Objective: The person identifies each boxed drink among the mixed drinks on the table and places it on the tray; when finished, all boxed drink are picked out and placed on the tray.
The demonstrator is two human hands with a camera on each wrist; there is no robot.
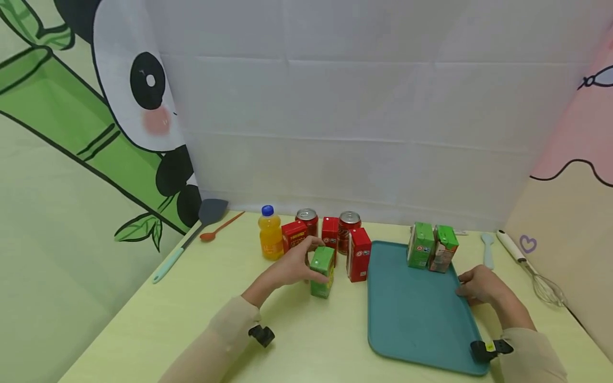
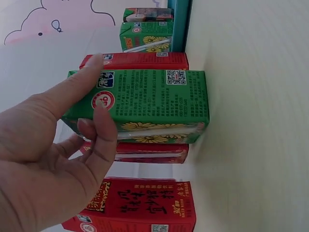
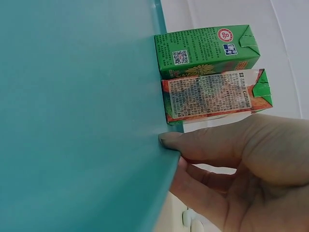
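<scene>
- Head view: a teal tray (image 1: pixel 416 314) is lying at the lower right of the frame, its long side running toward the back.
- The right hand (image 1: pixel 483 287) is pinching the tray's right rim, thumb above and fingers below, probably steadying it against sliding.
- Below the frame's centre, the left hand (image 1: pixel 289 266) is gripping a green carton (image 1: pixel 323 260) by its upper part, thumb and fingers parting only as wide as the box; this grip is likely keeping it upright and its base free. Whether that base is touching the table (image 1: pixel 143 330), I cannot tell.
- Three red cartons (image 1: pixel 359 255) are standing beyond, the nearest just beside the tray's left rim.
- Right of centre, two boxed drinks (image 1: pixel 421 246) are standing close together in the tray's far right corner, apparently saving room.
- Two red cans (image 1: pixel 349 226) and an orange bottle (image 1: pixel 271 234) are standing farther back, around the centre, seemingly grouped within the left hand's reach.
- Left of them, a spatula (image 1: pixel 213 211) and a spoon (image 1: pixel 208 236) are lying apart, perhaps keeping out of the way.
</scene>
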